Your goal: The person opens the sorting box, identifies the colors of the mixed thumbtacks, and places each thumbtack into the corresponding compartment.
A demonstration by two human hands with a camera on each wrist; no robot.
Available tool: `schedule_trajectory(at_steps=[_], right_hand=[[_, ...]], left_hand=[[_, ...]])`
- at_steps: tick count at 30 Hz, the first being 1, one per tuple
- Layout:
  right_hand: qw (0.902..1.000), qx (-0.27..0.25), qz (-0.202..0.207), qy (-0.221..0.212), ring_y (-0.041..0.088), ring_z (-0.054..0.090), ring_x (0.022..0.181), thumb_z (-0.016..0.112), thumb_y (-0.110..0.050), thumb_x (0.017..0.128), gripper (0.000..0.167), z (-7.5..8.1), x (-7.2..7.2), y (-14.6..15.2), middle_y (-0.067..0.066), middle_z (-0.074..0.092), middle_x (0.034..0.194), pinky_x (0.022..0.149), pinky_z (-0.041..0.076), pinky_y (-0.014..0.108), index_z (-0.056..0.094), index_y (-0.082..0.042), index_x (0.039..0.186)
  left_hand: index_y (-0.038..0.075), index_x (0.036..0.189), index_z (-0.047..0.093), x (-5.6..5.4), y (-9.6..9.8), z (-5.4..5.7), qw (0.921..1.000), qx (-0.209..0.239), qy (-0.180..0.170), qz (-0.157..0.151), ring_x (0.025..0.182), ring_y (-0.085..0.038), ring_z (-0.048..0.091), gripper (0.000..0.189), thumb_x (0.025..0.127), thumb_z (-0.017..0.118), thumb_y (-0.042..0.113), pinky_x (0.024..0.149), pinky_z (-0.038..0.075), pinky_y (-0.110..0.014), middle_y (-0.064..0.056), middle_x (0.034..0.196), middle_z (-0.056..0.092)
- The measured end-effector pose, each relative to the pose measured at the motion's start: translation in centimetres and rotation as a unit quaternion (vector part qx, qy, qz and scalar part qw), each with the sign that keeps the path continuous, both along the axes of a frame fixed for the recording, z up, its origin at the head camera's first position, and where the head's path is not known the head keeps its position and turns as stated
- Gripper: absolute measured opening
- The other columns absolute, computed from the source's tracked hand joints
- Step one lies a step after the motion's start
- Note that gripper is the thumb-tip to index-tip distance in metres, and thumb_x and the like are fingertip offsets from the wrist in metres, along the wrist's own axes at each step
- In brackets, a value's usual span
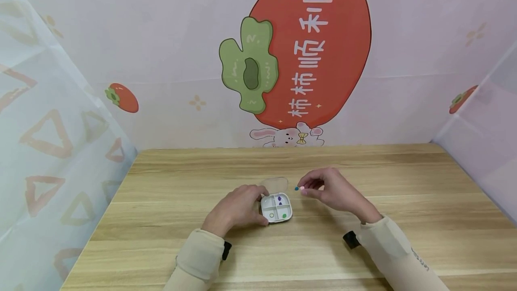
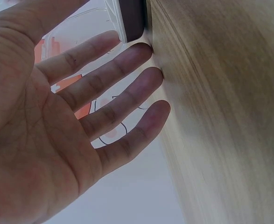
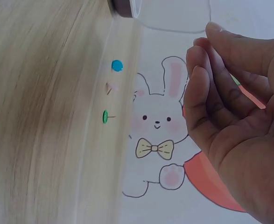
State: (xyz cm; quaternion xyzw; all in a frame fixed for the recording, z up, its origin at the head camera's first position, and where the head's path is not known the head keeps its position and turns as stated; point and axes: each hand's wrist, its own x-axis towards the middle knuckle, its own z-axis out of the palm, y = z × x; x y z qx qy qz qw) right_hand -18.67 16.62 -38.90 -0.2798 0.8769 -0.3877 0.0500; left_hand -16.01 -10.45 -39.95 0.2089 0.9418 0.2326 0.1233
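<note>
My left hand [image 1: 238,205] holds the left side of a small white pill box [image 1: 276,208], thumb at its near corner and index finger at its far corner. The other fingers reach out straight in the left wrist view. Four compartments divide the box; purple pushpins [image 1: 279,199], a green pushpin [image 1: 284,216] and a pale pin [image 1: 271,215] lie inside. Its clear lid [image 1: 276,185] is flipped back. Just to the right, my right hand [image 1: 332,190] hovers with fingers loosely bent above a blue pushpin [image 3: 117,66], a pink pushpin [image 3: 111,87] and a green pushpin [image 3: 105,116] on the table.
The wooden table [image 1: 181,178] stretches out on both sides of the hands. Behind it rises a backdrop [image 1: 181,116] printed with persimmons and a rabbit, and patterned cloth [image 1: 81,169] hangs along the left side.
</note>
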Motion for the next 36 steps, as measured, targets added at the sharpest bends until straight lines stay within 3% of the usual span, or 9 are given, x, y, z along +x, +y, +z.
schedule_trajectory(at_steps=[15, 29, 36], right_hand=[[0.9994, 0.007, 0.027, 0.020, 0.009, 0.062, 0.077, 0.078, -0.003, 0.088, 0.012, -0.1, 0.8, -0.9, -0.009, 0.069, 0.087, 0.073, 0.056, 0.029, 0.077, -0.005, 0.100], [0.9993, 0.013, 0.034, 0.013, 0.009, 0.061, 0.077, 0.076, -0.001, 0.089, 0.011, -0.8, 1.5, -2.7, -0.008, 0.066, 0.086, 0.071, 0.055, 0.026, 0.073, -0.008, 0.097], [0.9989, 0.023, 0.020, 0.036, 0.009, 0.058, 0.075, 0.079, -0.005, 0.088, 0.010, -1.3, 1.6, -3.6, -0.009, 0.066, 0.085, 0.068, 0.053, 0.025, 0.076, -0.008, 0.097]], left_hand=[[0.009, 0.124, 0.067, 0.0, 0.0, -0.1, 1.0000, -0.005, 0.001, -0.002, 0.097, -0.016, 0.059, 0.060, 0.074, 0.093, 0.031, 0.092, 0.050, -0.041, -0.001, 0.107, 0.067], [0.006, 0.123, 0.070, -0.1, -0.1, -0.2, 0.9999, 0.006, 0.006, -0.005, 0.103, -0.018, 0.062, 0.059, 0.074, 0.093, 0.029, 0.095, 0.050, -0.041, -0.003, 0.116, 0.071], [0.007, 0.119, 0.073, -0.3, -0.1, -0.2, 0.9998, 0.011, 0.010, -0.010, 0.098, -0.015, 0.063, 0.054, 0.074, 0.093, 0.028, 0.090, 0.051, -0.038, -0.001, 0.113, 0.071]])
